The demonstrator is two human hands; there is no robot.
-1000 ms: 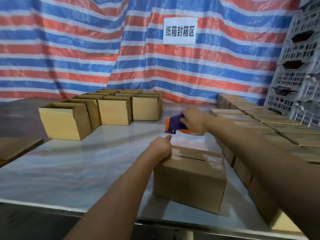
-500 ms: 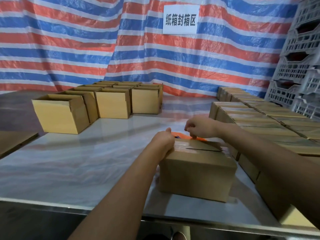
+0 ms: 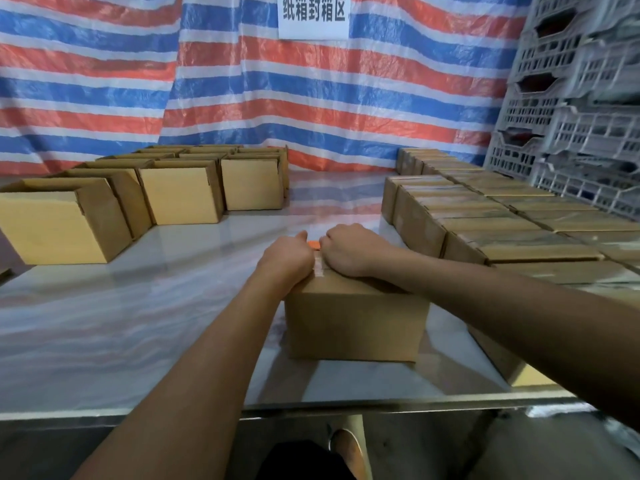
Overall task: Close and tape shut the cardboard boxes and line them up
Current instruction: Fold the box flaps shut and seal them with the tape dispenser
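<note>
- The box is sitting shut on the table, close to the near edge and a little right of the middle, with its plain front wall facing the camera.
- The left hand is lying on the far left corner of the box top. Its fingers are curling down over the far edge, mostly hidden, and grasping the box, with the thumb sticking up.
- The right hand is resting on the far part of the top, just beside the left hand, knuckles up. Its fingers are clenching round the dispenser, of which only an orange bit is showing in the gap between the two hands.
- A strip of clear tape is shining on the box top between the hands, running toward the far edge.
- Open boxes are standing in rows at the far left of the table, well apart from the box.
- Sealed boxes are lying packed side by side, touching, in rows along the right side from near to far. The closest ones are sitting near the box with a gap between.
- A striped red, white and blue tarp is hanging behind the table, carrying a white sign.
- Grey crates are standing stacked at the far right.
- A tan shoe is showing below the near edge of the table.
</note>
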